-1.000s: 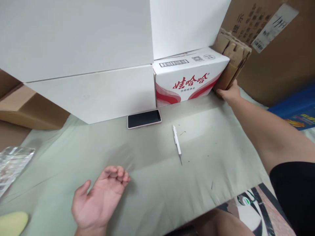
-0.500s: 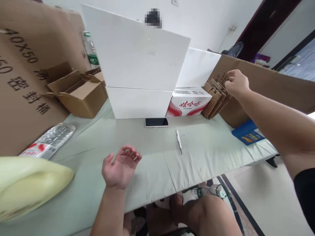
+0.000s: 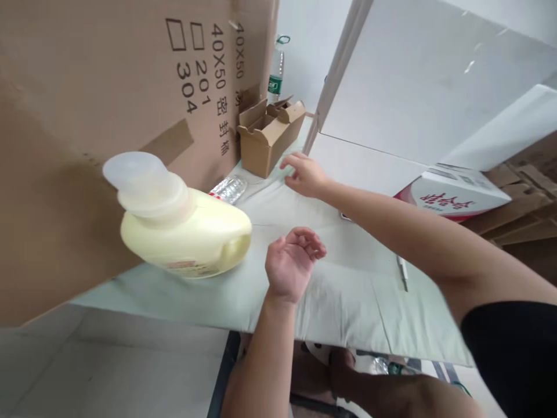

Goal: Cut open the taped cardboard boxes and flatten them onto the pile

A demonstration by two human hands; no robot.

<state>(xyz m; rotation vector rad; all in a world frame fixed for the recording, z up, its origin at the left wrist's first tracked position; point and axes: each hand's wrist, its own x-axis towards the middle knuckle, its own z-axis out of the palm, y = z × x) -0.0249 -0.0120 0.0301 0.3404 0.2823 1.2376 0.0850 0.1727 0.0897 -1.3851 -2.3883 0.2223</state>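
Observation:
My left hand (image 3: 292,264) rests palm up over the cloth near the table's front edge. Its fingers are loosely curled, with nothing in them. Stretched across the table, my right hand (image 3: 306,174) has its fingers apart and holds nothing; it is nearest to a small open cardboard box (image 3: 278,142). To the left of both hands lies a pale yellow jug (image 3: 191,232) with a translucent cap. Behind it, a clear plastic bottle (image 3: 231,188) is on its side, partly hidden. A white pen-like tool (image 3: 402,270) lies beside my right forearm, which hides most of the phone (image 3: 345,217).
A large printed cardboard panel (image 3: 108,75) stands along the left side. White boards (image 3: 391,75) rise at the back. A white and red carton (image 3: 452,194) and folded brown cardboard (image 3: 526,203) are at the right. An upright bottle (image 3: 275,72) stands behind the small box.
The view has swung left, bringing the whole yellow jug into sight. My right hand has moved from the folded cardboard at the right across to the small box's side. My left hand keeps its pose.

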